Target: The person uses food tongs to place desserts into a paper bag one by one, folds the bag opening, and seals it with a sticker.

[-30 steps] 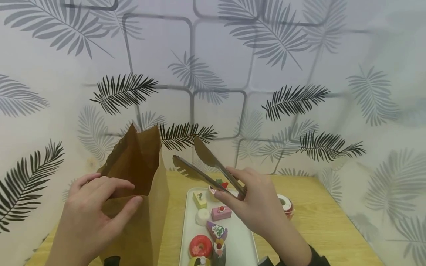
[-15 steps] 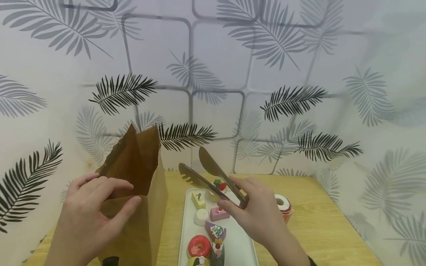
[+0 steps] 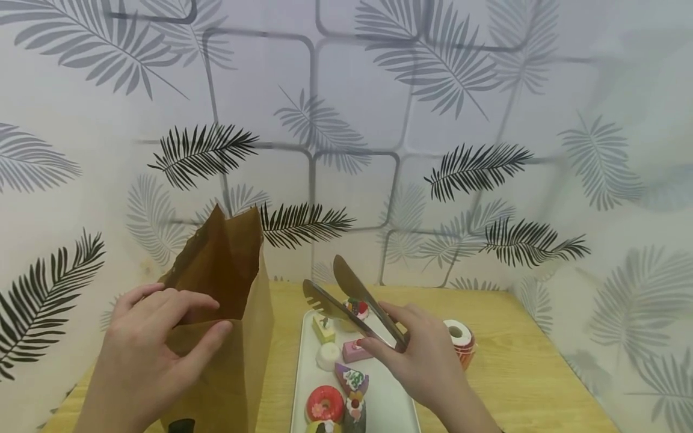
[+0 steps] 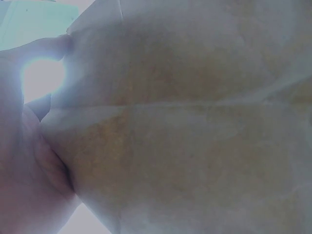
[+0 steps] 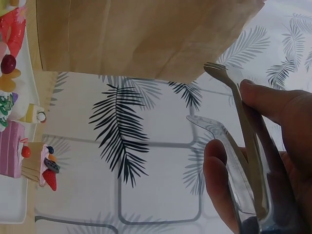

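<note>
My left hand (image 3: 146, 349) grips the near rim of an upright brown paper bag (image 3: 257, 343), thumb outside and fingers over the edge; the bag's mouth gapes. My right hand (image 3: 428, 355) holds metal serving tongs (image 3: 370, 304), arms spread, nothing between their tips. The tongs overlap the far end of a white tray (image 3: 392, 400). Toy cakes line the tray: a red donut (image 3: 319, 397), a purple cake wedge (image 3: 342, 371), a pink cake (image 3: 354, 351), a white round cake (image 3: 328, 356), a yellow cake (image 3: 323, 331) and a fruit-topped cake (image 5: 32, 158).
Right of the tray, a red-and-white roll (image 3: 461, 346) with a hole through it stands on the wooden table (image 3: 520, 361). Behind the table hangs a leaf-patterned sheet (image 3: 352, 120). A small black object (image 3: 181, 426) shows at the bottom edge before the bag.
The right hand and tongs have moved down and slightly right, closer over the tray's far end. The left hand keeps its hold on the bag.
</note>
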The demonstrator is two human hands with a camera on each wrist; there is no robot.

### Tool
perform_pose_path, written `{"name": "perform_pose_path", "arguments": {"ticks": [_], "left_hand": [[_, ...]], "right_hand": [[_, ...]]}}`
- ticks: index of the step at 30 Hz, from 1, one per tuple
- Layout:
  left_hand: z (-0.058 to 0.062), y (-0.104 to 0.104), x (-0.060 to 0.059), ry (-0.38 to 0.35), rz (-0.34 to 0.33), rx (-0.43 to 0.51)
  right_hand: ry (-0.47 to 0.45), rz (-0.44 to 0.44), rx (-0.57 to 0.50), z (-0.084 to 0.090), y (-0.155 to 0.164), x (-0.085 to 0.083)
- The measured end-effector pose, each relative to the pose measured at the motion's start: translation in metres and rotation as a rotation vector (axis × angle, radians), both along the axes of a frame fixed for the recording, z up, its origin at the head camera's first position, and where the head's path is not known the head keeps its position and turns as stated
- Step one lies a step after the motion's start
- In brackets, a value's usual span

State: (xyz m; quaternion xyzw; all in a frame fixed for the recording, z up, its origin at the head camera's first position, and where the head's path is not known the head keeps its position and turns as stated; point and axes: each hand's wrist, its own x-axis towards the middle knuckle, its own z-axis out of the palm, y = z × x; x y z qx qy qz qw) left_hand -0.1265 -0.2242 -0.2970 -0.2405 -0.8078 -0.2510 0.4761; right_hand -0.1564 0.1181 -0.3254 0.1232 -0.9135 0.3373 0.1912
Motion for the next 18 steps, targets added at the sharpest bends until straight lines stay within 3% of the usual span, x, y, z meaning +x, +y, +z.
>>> {"name": "perform_pose_path", "arguments": {"ticks": [11,18], "left_hand": [[-0.001,-0.002,0.002,-0.080,0.025,-0.005],[-0.001,0.000,0.000,-0.011,0.007,0.002]], "right_hand": [[-0.054,-0.032,0.004,-0.020,0.013,-0.004],[-0.089,-0.055,0.039,-0.035,0.024,-0.014]]}}
